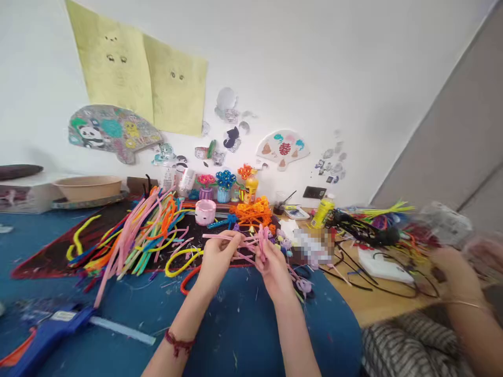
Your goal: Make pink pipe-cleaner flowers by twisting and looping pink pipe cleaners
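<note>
Your left hand (218,257) pinches thin, fuzzy pink stems (212,236) while your right hand (272,268) grips a looped pink bunch (262,242), both held above the dark mat's (53,257) near edge, before a round, pale-pink cup (205,213).

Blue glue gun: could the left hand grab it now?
Probably yes: nothing tall stands between the left hand and the blue glue gun, but the hand would likely first release its pink pipe cleaner.

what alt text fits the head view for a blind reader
A left hand and right hand hold pink pipe cleaners over a cluttered table. Colourful pipe cleaners and a blue glue gun lie at left; another person's hand shows at right.
</note>
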`<act>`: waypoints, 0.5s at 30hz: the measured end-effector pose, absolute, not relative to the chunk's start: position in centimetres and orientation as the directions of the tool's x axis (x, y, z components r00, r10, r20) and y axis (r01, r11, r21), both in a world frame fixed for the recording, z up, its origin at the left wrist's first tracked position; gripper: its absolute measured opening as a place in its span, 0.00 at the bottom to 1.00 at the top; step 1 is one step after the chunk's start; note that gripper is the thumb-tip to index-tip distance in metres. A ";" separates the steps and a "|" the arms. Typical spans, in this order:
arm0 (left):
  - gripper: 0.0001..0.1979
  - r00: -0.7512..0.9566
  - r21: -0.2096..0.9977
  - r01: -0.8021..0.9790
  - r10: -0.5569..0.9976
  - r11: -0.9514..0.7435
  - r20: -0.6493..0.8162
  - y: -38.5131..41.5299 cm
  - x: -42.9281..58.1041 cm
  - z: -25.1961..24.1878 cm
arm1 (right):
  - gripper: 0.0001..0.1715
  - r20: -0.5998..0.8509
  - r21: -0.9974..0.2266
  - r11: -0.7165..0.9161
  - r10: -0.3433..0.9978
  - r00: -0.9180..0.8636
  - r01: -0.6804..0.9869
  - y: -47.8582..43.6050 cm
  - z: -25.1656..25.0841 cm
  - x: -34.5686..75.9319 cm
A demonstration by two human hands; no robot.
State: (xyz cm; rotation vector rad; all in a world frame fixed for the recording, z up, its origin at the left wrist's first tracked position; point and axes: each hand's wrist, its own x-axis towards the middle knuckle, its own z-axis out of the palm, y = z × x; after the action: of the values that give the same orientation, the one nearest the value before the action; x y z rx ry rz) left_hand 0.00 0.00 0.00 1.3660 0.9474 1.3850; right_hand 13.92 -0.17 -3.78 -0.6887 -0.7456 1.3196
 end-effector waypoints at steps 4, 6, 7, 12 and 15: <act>0.12 0.077 0.961 -0.129 0.963 -0.246 0.257 -0.2 0.2 0.0 | 0.19 0.110 -0.808 0.151 0.988 0.105 -0.569 -0.4 -3.6 13.8; 0.11 0.079 0.959 -0.154 0.965 -0.237 0.251 -0.2 0.3 0.0 | 0.18 0.121 -0.821 0.153 0.988 0.095 -0.550 -0.5 -3.5 13.7; 0.11 0.079 0.958 -0.167 0.966 -0.232 0.247 -0.3 0.3 0.0 | 0.18 0.125 -0.828 0.153 0.988 0.088 -0.539 -0.5 -3.4 13.7; 0.10 0.105 0.956 -0.209 0.967 -0.207 0.233 -0.4 0.3 0.1 | 0.20 0.149 -0.864 0.186 0.982 0.114 -0.468 -0.5 -3.4 13.6; 0.11 0.129 0.957 -0.204 0.964 -0.204 0.233 -0.6 0.3 0.3 | 0.22 0.165 -0.880 0.207 0.977 0.133 -0.427 -0.4 -3.5 13.6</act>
State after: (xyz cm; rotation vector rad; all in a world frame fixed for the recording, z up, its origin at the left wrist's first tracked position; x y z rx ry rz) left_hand 0.26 -0.57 0.26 1.2906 0.8435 1.3358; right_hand 13.57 -0.43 -3.47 -0.7829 -0.8942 1.1855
